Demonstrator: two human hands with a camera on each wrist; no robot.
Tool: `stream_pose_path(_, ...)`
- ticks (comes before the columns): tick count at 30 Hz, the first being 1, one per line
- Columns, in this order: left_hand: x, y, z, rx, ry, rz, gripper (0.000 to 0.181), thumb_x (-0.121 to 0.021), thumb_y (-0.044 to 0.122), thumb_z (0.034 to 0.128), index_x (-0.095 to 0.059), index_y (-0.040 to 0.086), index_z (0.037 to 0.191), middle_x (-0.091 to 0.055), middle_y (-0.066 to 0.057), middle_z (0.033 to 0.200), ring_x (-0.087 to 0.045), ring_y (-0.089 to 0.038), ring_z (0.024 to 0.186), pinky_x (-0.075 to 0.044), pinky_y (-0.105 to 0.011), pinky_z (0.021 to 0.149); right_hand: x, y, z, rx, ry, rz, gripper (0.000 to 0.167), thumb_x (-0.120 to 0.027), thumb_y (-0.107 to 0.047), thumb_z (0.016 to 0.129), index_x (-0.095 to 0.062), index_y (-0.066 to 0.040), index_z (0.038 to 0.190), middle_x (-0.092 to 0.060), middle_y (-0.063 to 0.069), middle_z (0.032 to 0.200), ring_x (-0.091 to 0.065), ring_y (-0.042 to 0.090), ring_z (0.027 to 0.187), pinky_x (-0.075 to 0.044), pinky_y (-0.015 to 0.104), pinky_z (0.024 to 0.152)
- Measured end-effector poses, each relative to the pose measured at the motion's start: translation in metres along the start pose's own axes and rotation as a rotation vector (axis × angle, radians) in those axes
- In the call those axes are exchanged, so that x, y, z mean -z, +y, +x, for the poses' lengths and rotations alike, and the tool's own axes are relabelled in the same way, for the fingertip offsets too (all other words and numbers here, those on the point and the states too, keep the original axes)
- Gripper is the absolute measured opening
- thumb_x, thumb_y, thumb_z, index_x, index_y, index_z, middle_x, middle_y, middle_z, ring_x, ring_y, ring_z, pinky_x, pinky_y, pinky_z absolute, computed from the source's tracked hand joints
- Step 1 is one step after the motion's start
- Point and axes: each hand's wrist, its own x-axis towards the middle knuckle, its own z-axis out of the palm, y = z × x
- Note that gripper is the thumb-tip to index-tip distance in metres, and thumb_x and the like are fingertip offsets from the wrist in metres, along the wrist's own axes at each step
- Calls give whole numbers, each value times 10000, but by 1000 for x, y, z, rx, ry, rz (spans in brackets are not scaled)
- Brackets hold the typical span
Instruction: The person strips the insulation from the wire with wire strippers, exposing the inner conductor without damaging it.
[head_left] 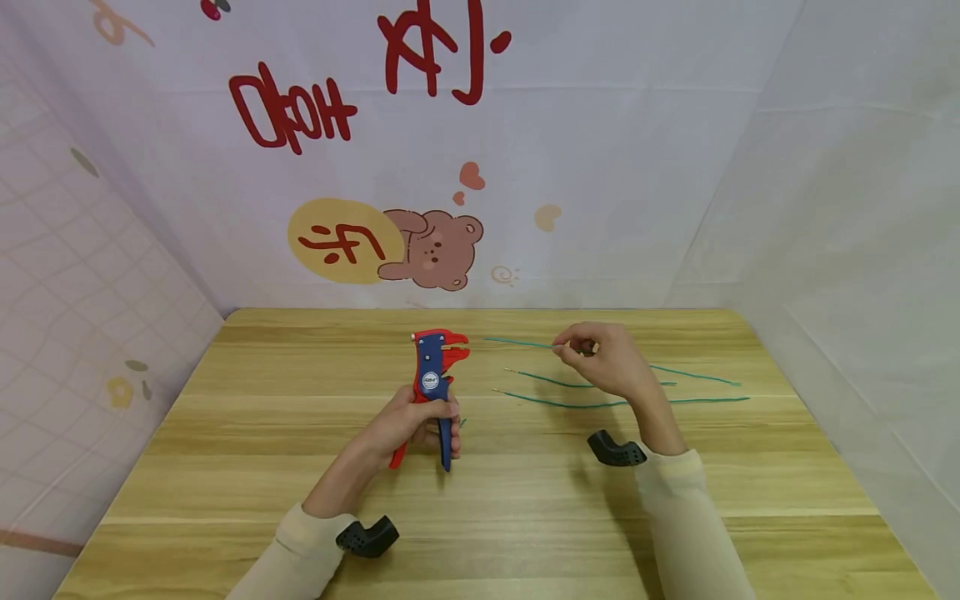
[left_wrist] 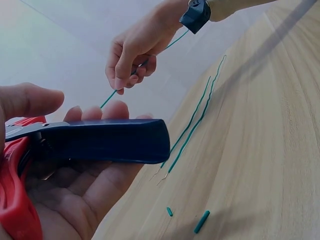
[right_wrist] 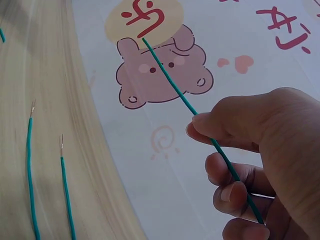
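A red and blue wire stripper is in my left hand, which grips it by the handles; its jaws point up and to the right and stand apart. Between thumb and index finger, my right hand pinches a green wire. That wire's near end is still covered in green and points toward the stripper, a short gap away from it. Two more green wires, one nearer and one farther, lie on the table below the right hand. Bare copper strands show at their left ends.
Two short green insulation pieces, a longer one and a shorter one, lie on the wooden table near the left hand. A white printed cloth hangs behind the table's back edge. Both wrists carry black devices.
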Motion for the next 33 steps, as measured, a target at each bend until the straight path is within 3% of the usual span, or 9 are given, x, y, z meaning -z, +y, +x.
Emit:
stream_pose_path(9, -3, 2, -1, -26, -30, -1, 210, -601, 164, 995, -524, -7, 1090, -658, -54, 825, -742, -207, 733, -630, -542, 854, 6, -11, 0, 25, 3, 25, 83, -761, -294, 935, -750, -311, 855, -612, -102, 721, -495, 113, 657, -388, 249, 565)
stream_pose_path(16, -7, 6, -4, -43, -50, 13, 203, -603, 164, 996, -535, -10, 1074, -668, -58, 825, -740, -203, 735, -645, -499, 829, 13, -20, -2, 41, -28, 50, 57, -759, -269, 938, -783, -297, 895, -646, -84, 730, -499, 103, 626, -397, 239, 554)
stream_pose_path(24, -10, 9, -7, -101, -94, 38, 168, -575, 129, 1010, -539, -30, 1048, -669, -61, 815, -739, -191, 722, -644, -516, 819, 19, -28, -4, 47, -38, 85, 102, -731, -202, 957, -804, -264, 991, -650, -65, 724, -490, 99, 612, -389, 218, 533)
stream_pose_path(33, -13, 12, -9, -163, -112, 42, 81, -566, 121, 1008, -562, 48, 1042, -674, -46, 823, -748, -183, 744, -649, -482, 816, 20, -40, -5, 114, -5, 110, 167, -714, -114, 944, -788, -262, 925, -648, -80, 705, -501, 89, 600, -404, 203, 541)
